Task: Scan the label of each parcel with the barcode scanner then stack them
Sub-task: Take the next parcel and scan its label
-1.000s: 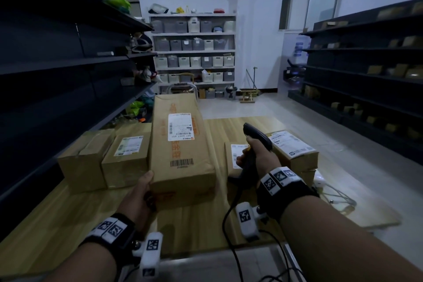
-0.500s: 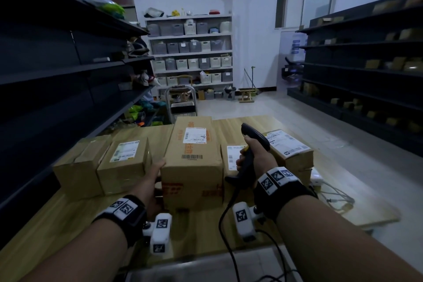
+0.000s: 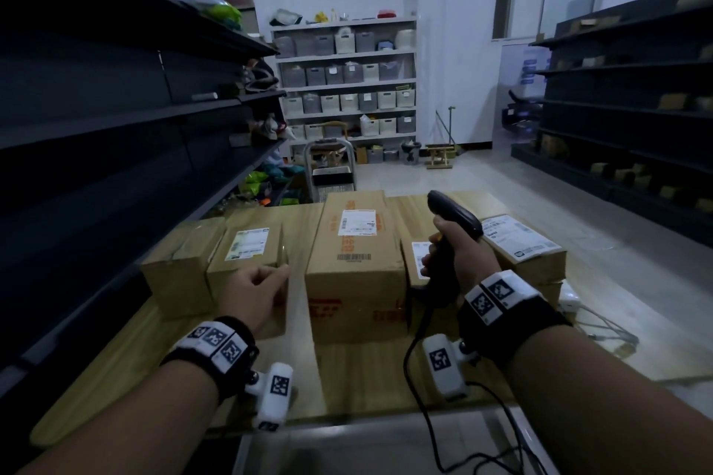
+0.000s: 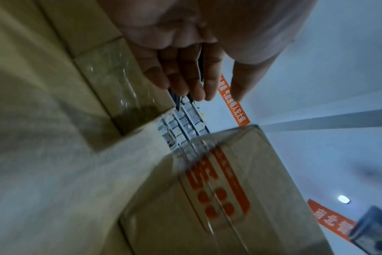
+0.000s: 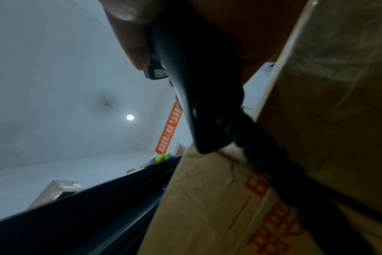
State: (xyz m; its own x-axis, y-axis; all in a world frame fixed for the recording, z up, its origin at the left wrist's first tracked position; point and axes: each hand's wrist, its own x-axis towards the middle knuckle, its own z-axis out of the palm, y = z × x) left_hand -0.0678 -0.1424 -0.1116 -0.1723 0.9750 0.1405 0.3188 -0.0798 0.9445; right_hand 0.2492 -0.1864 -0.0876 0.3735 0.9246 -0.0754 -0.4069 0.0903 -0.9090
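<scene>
A long brown parcel (image 3: 355,266) lies flat mid-table, white label (image 3: 357,222) facing up; its red-printed end (image 4: 218,198) fills the left wrist view. My left hand (image 3: 270,281) hovers just left of it, fingers (image 4: 185,77) relaxed and holding nothing, in front of a smaller labelled parcel (image 3: 247,247). My right hand (image 3: 451,254) grips the black barcode scanner (image 3: 457,214) upright to the right of the long parcel; its handle (image 5: 196,86) and cable show in the right wrist view. Behind that hand sits a small labelled parcel (image 3: 416,258), partly hidden, and further right a stacked parcel (image 3: 528,254).
An unlabelled brown box (image 3: 177,270) stands at the far left of the wooden table (image 3: 370,378). Dark shelving (image 3: 96,127) runs close along the left. The scanner cable (image 3: 424,416) trails over the table's near edge. A white device with cables (image 3: 571,301) lies at the right.
The long parcel went from raised on end to lying flat on the table. My left hand let go of it and moved left toward the smaller labelled parcel. The right hand stayed put.
</scene>
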